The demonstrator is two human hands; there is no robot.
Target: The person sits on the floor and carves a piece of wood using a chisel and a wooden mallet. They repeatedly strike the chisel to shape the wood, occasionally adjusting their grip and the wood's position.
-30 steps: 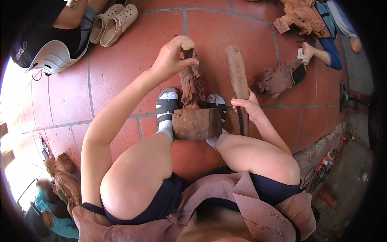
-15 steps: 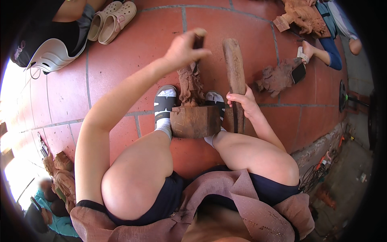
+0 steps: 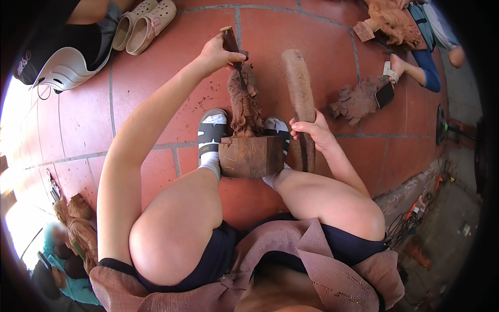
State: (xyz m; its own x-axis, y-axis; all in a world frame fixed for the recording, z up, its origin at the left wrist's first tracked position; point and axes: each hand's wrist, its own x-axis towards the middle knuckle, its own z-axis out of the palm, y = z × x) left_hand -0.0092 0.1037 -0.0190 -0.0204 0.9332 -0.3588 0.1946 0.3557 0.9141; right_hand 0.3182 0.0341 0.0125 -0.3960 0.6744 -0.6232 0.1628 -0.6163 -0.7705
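Note:
Between my feet a brown wood carving (image 3: 242, 106) stands upright on its thick wooden block base (image 3: 251, 157). My left hand (image 3: 214, 55) is closed round a wood chisel (image 3: 229, 39). The tool leans over the upper part of the carving, its dark blade running down along the carved surface; whether the edge touches the wood I cannot tell. To the right of the carving, my right hand (image 3: 317, 131) grips a long wooden mallet (image 3: 298, 78) near its lower end. The mallet's thick end points away from me, apart from the chisel.
Wood chips dot the red tiled floor (image 3: 150, 122). Beige clogs (image 3: 150, 28) lie far left, near a person in dark clothing. Another carving (image 3: 356, 99) lies at right by a person's bare foot (image 3: 397, 65). Cables (image 3: 403, 223) lie at lower right.
My left hand has moved left with the chisel, which now tilts and shows its blade against the carving. The mallet has swung slightly left.

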